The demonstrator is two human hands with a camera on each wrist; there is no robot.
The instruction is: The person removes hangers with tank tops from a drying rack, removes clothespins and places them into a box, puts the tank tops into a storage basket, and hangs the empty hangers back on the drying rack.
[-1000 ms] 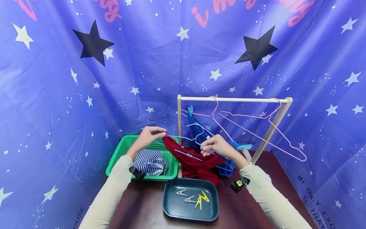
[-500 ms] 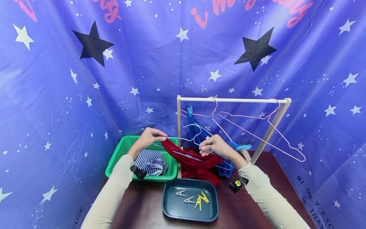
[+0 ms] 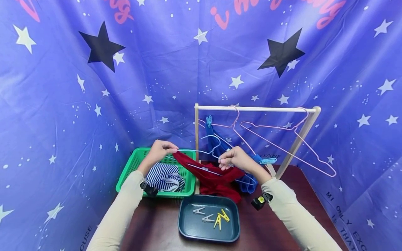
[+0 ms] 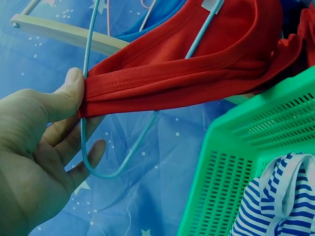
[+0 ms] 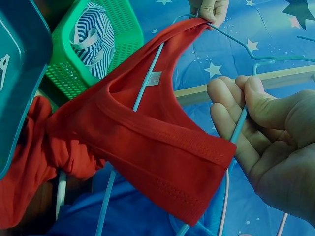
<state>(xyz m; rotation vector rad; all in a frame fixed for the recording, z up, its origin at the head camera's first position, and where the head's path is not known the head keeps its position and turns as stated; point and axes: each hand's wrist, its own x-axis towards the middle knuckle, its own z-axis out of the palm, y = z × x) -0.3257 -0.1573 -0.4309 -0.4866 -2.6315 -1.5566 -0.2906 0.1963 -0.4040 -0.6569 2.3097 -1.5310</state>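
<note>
My left hand (image 3: 161, 152) pinches one shoulder strap of a red tank top (image 4: 162, 78) together with the wire of a light blue hanger (image 4: 89, 42), close to the hanger's rounded end. With thumb and fingers, my right hand (image 5: 275, 132) pinches the hanger's other arm just below the hook. The top's second strap hangs over that arm beside my right fingers. The hanger's lower bar passes through the neck opening, where a small white label (image 5: 154, 78) shows. The rest of the top droops in a bunch behind the tray.
A green basket (image 3: 125, 174) with a striped garment (image 3: 164, 177) stands left. In front, a dark tray (image 3: 194, 235) holds grey and yellow clothespins. Behind is a wooden rack (image 3: 267, 109) with pink hangers (image 3: 273, 127), one bearing a blue garment (image 3: 211, 134) clipped by blue clothespins (image 3: 268, 161).
My left hand has moved slightly left and down, drawing the red strap with it. The blue hanger has shifted a little left, and my right hand keeps its pinch on it.
</note>
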